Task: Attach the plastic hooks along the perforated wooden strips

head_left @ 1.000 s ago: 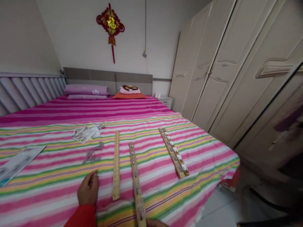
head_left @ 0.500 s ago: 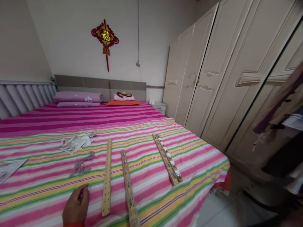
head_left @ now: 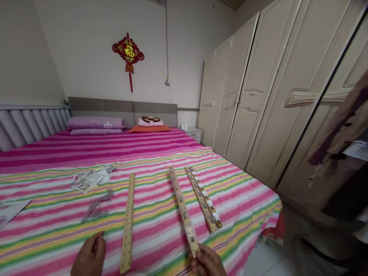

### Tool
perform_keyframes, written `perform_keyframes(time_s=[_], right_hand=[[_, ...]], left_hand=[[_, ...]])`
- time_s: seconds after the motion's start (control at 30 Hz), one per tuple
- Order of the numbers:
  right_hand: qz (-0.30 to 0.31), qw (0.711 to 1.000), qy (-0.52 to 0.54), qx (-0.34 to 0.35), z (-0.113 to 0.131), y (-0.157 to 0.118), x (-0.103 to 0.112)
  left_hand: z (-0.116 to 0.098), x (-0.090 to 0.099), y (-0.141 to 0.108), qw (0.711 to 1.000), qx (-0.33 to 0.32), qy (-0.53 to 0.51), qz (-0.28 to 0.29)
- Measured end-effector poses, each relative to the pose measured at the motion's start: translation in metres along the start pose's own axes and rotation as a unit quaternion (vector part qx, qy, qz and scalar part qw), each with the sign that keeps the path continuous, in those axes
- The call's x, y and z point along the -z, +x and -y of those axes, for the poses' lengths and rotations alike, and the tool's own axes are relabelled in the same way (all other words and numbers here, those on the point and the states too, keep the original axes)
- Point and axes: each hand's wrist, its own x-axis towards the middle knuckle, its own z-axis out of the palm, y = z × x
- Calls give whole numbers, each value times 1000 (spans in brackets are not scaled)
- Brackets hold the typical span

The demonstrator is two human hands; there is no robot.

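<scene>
Head view:

- The right hand (head_left: 210,263) is clamped on the near end of a wooden strip set with small metal fittings (head_left: 181,200)—thumb and fingers pinch it at the bottom of the frame.
- That strip reaches away from the person, its far end leaning left; whether it touches the striped cloth (head_left: 156,214) all along is too blurred to tell.
- A pair of strips with white round pieces (head_left: 203,201) lies just to its right, on the bed, straight ahead of the right hand, which is the nearer hand. The two long axes run nearly parallel (the pair slants a little more).
- The left hand (head_left: 88,256) rests low at the left, fingers curled together, back of the hand upward; nothing shows in its grasp.
- Just right of it lies a pale strip with holes (head_left: 127,224), pointing away from the person, apart from both hands.
- Farther off—clear plastic pieces (head_left: 97,206) and crumpled packaging (head_left: 91,178).
</scene>
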Motion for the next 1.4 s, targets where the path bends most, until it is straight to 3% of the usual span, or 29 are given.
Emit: perform_keyframes(time_s=[0.17,0.33,0.57,0.77,0.93,1.0,1.07,1.23,1.4], right_hand=[[-48,998,35,34,22,10,0],[-70,996,44,46,24,18,0],[-92,992,65,53,18,28,8],[-118,988,94,38,13,20,11],[-131,988,82,15,-9,10,9],[-112,992,53,-10,-22,5,-2],[-54,998,15,-34,-34,-2,-20],[61,992,-51,-103,-50,-8,-85],[112,980,-62,-154,-66,2,-131]], left_hand=[[9,-1,7,999,1,-21,25],[12,-4,7,999,-25,-32,-4],[13,-5,4,998,-48,-46,-20],[15,-7,5,996,-78,-31,-36],[19,-10,4,993,-97,-40,-46],[20,-11,3,991,-109,-45,-56],[19,-12,2,989,-123,-48,-64],[16,-11,2,986,-141,-52,-74],[17,-12,2,985,-147,-60,-63]])
